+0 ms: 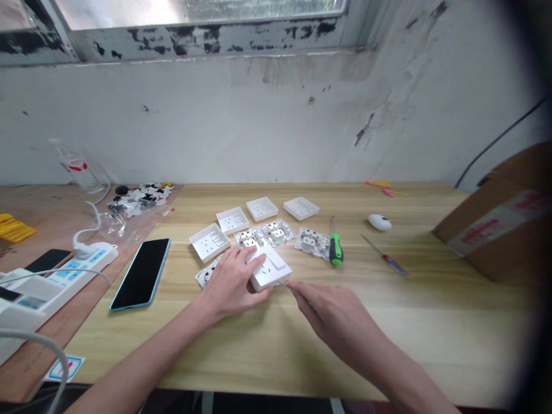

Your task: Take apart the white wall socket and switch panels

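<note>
My left hand (233, 280) grips a white wall socket (271, 265) from its left side, thumb at the near edge and fingers over the top. The socket has slots and a switch on its face. In my right hand (334, 307) is a slim screwdriver (283, 284); its thin metal shaft meets the socket's near right edge, and the handle is hidden in the fist. Behind the socket lie white socket inner frames (278, 232), one partly under my left hand. White socket covers (210, 242) form an arc beyond them.
A green-black screwdriver (336, 248), a red-tipped screwdriver (390, 263) and a white mouse-like object (379, 222) lie to the right, before a cardboard box (495, 224). On the left are a phone (141, 275), a power strip (86, 261), small parts (140, 198) and a bottle (81, 171).
</note>
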`<state>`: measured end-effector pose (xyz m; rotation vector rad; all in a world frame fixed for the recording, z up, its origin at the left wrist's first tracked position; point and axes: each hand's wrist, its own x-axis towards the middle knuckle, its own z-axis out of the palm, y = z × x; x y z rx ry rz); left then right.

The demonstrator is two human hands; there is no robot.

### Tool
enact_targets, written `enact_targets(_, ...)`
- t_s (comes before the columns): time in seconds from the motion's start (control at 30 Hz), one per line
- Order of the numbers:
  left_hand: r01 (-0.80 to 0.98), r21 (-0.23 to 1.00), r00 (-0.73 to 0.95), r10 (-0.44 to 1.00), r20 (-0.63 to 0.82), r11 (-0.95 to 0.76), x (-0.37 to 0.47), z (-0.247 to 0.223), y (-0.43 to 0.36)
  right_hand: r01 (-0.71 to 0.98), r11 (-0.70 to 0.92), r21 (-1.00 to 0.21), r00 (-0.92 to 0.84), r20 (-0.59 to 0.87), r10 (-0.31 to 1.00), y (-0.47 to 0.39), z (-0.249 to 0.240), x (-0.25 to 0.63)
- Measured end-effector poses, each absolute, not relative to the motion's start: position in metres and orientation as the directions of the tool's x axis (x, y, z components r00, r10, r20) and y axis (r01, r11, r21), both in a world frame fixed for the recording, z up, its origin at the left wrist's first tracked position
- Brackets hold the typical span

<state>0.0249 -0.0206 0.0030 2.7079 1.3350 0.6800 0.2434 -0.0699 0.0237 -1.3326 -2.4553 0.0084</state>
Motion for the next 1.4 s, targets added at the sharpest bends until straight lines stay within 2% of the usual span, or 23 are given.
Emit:
enact_targets(0.1, 0.735, 0.280, 0.520, 0.778, 0.353, -0.618, 0.022, 0.002, -0.018, 0.810, 0.562, -0.170, -0.507, 0.279, 0.815, -0.066, 0.034, 0.244)
enact_targets(0.23, 0.728, 0.329, 0.498, 0.794, 0.349, -0.601, 0.016, 0.001, -0.011, 0.759, 0.633, -0.154, -0.547, 0.378, 0.747, -0.067, 0.040, 0.251)
enact_targets(0.37, 0.726, 0.355, 0.478, 0.804, 0.354, -0.589, 0.013, 0.001, -0.008, 0.722, 0.658, -0.214, -0.519, 0.461, 0.720, -0.070, 0.037, 0.267)
enact_targets(0.53, 0.724, 0.366, 0.481, 0.808, 0.339, -0.584, 0.015, 0.003, -0.010, 0.705, 0.662, -0.256, -0.499, 0.484, 0.719, -0.067, 0.021, 0.275)
enact_targets(0.73, 0.737, 0.344, 0.484, 0.810, 0.330, -0.581, 0.013, 0.002, -0.009, 0.691, 0.671, -0.268, -0.524, 0.453, 0.721, -0.067, 0.002, 0.271)
enact_targets(0.87, 0.723, 0.407, 0.463, 0.829, 0.313, -0.557, 0.009, 0.002, -0.007, 0.700, 0.679, -0.221, -0.585, 0.366, 0.723, -0.073, -0.007, 0.272)
enact_targets(0.97, 0.730, 0.436, 0.434, 0.850, 0.300, -0.526, 0.007, 0.004, -0.004, 0.706, 0.665, -0.244, -0.567, 0.368, 0.737, -0.077, -0.008, 0.272)
enact_targets(1.1, 0.767, 0.414, 0.342, 0.859, 0.382, -0.489, 0.002, 0.008, 0.003, 0.710, 0.652, -0.266, -0.560, 0.347, 0.752, -0.078, -0.005, 0.274)
enact_targets(1.23, 0.742, 0.409, 0.334, 0.821, 0.463, -0.532, -0.008, 0.013, 0.013, 0.731, 0.629, -0.263, -0.556, 0.304, 0.774, -0.077, -0.006, 0.279)
enact_targets(1.3, 0.710, 0.470, 0.293, 0.827, 0.480, -0.524, -0.014, 0.015, 0.019, 0.741, 0.621, -0.255, -0.556, 0.286, 0.781, -0.077, -0.009, 0.283)
enact_targets(1.4, 0.588, 0.678, 0.154, 0.883, 0.443, -0.442, -0.026, 0.020, 0.031, 0.754, 0.608, -0.249, -0.556, 0.252, 0.792, -0.078, -0.013, 0.290)
